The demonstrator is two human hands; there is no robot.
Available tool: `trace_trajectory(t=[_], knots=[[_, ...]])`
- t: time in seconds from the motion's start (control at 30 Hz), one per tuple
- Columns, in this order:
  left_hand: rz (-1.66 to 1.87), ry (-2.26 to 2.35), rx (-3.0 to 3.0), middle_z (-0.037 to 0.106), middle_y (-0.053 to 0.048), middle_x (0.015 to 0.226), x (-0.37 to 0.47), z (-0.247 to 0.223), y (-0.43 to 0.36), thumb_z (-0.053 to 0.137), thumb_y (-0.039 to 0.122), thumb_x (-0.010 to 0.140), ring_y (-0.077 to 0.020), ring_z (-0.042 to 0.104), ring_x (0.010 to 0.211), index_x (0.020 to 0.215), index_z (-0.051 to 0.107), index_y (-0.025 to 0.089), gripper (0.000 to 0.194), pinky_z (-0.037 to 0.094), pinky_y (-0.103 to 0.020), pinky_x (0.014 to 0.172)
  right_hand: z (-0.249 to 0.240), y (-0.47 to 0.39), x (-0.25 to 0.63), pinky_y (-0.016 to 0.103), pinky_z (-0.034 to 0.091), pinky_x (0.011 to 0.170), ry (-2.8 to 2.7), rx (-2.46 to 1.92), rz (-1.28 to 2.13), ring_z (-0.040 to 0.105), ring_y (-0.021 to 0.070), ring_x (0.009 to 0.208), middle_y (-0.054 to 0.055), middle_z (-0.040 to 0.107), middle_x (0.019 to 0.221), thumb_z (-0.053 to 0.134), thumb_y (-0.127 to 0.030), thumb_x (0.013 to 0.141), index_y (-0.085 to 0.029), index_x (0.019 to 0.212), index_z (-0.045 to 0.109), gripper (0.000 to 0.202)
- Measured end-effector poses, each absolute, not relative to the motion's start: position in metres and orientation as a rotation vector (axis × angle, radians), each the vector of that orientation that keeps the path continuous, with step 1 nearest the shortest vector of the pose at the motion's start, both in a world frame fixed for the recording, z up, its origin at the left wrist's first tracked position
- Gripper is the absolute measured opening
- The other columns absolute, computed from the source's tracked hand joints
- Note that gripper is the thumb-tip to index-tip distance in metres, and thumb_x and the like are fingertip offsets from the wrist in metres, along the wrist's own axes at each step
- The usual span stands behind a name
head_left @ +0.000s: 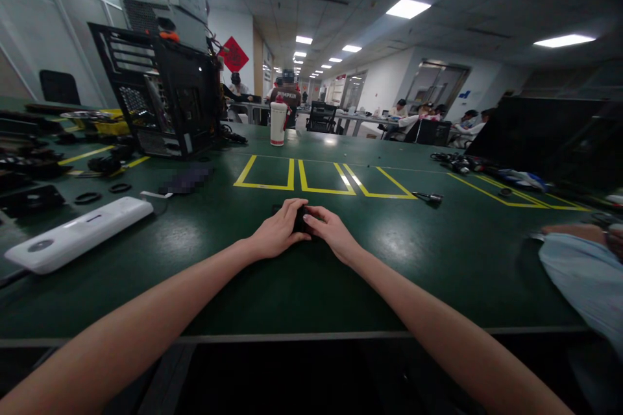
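Observation:
Both hands meet over the middle of the green table [233,298], just in front of the yellow tape outlines. My left hand [280,231] is closed around a small black object [300,220], its fingers over the far side and its thumb on the near side. From the right, my right hand [333,231] pinches the same object with thumb and fingertips. Most of the object is hidden by the fingers, so its kind cannot be made out. A short dark cable plug [431,197] lies to the right, beside the tape corner.
A white power strip [82,233] and a blurred phone-like slab lie left. Behind them stands an open black computer case [170,91] with power supplies on top. A white tumbler [278,122] stands at the back. A co-worker's sleeve [577,272] rests at the right edge.

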State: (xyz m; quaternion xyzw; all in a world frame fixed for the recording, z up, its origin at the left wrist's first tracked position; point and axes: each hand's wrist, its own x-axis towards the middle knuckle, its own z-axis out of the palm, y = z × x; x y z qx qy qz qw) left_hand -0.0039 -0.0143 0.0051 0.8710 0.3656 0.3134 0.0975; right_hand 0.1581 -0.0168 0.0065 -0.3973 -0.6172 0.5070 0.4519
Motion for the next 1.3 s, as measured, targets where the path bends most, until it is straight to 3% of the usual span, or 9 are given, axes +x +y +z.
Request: trace_trajectory(t=[0.17, 0.33, 0.5, 0.7, 0.87, 1.07, 1.3], knots=[[0.929, 1.072, 2.575, 0.031, -0.010, 0.124, -0.005, 0.005, -0.014, 0.056, 0.038, 0.073, -0.0251, 0.042, 0.111, 0.125, 0.019, 0.025, 0.065, 0.046, -0.044, 0.083, 0.012, -0.023, 0.159, 0.033, 0.042, 0.080, -1.548, -0.932, 1.256, 0.053, 0.0141, 0.088, 0.002, 0.054, 0.095, 0.062, -0.028, 0.066, -0.021, 0.095, 0.051, 0.032], [0.928, 1.079, 2.563, 0.031, -0.009, 0.124, -0.004, 0.005, -0.013, 0.056, 0.038, 0.074, -0.0250, 0.042, 0.111, 0.125, 0.020, 0.025, 0.064, 0.047, -0.044, 0.082, 0.010, -0.022, 0.158, 0.032, 0.041, 0.082, -1.570, -0.916, 1.132, 0.050, 0.0136, 0.091, 0.000, 0.054, 0.091, 0.056, -0.033, 0.072, -0.022, 0.087, 0.053, 0.019], [0.946, 1.072, 2.568, 0.032, -0.009, 0.123, -0.004, 0.005, -0.013, 0.056, 0.037, 0.074, -0.0243, 0.041, 0.112, 0.124, 0.020, 0.025, 0.063, 0.044, -0.044, 0.086, 0.005, -0.016, 0.159, 0.034, 0.040, 0.083, -1.567, -0.967, 1.171, 0.051, 0.0152, 0.093, 0.003, 0.055, 0.101, 0.056, -0.033, 0.072, -0.022, 0.100, 0.053, 0.030], [0.934, 1.068, 2.573, 0.032, -0.009, 0.123, -0.004, 0.005, -0.014, 0.056, 0.038, 0.073, -0.0249, 0.041, 0.112, 0.125, 0.019, 0.026, 0.065, 0.045, -0.044, 0.085, 0.013, -0.021, 0.160, 0.033, 0.041, 0.083, -1.581, -0.925, 1.224, 0.053, 0.0140, 0.089, 0.002, 0.055, 0.096, 0.062, -0.028, 0.067, -0.021, 0.095, 0.053, 0.030], [0.924, 1.083, 2.572, 0.031, -0.009, 0.124, -0.004, 0.005, -0.014, 0.056, 0.038, 0.074, -0.0254, 0.042, 0.111, 0.125, 0.019, 0.026, 0.064, 0.046, -0.044, 0.083, 0.010, -0.020, 0.158, 0.032, 0.041, 0.083, -1.569, -0.920, 1.144, 0.050, 0.0139, 0.093, 0.000, 0.056, 0.091, 0.056, -0.034, 0.072, -0.022, 0.087, 0.053, 0.019], [0.914, 1.106, 2.577, 0.031, -0.010, 0.125, -0.004, 0.005, -0.014, 0.056, 0.039, 0.074, -0.0255, 0.042, 0.111, 0.125, 0.019, 0.025, 0.065, 0.046, -0.044, 0.083, 0.003, -0.014, 0.159, 0.035, 0.042, 0.081, -1.545, -0.993, 1.203, 0.051, 0.0161, 0.093, 0.004, 0.055, 0.100, 0.054, -0.037, 0.073, -0.021, 0.098, 0.053, 0.030], [0.914, 1.094, 2.582, 0.031, -0.010, 0.124, -0.004, 0.006, -0.014, 0.055, 0.041, 0.074, -0.0252, 0.042, 0.111, 0.125, 0.019, 0.025, 0.064, 0.046, -0.044, 0.083, 0.014, -0.025, 0.160, 0.033, 0.041, 0.085, -1.572, -0.859, 1.209, 0.054, 0.0137, 0.090, 0.001, 0.054, 0.094, 0.061, -0.026, 0.068, -0.021, 0.088, 0.053, 0.023]])
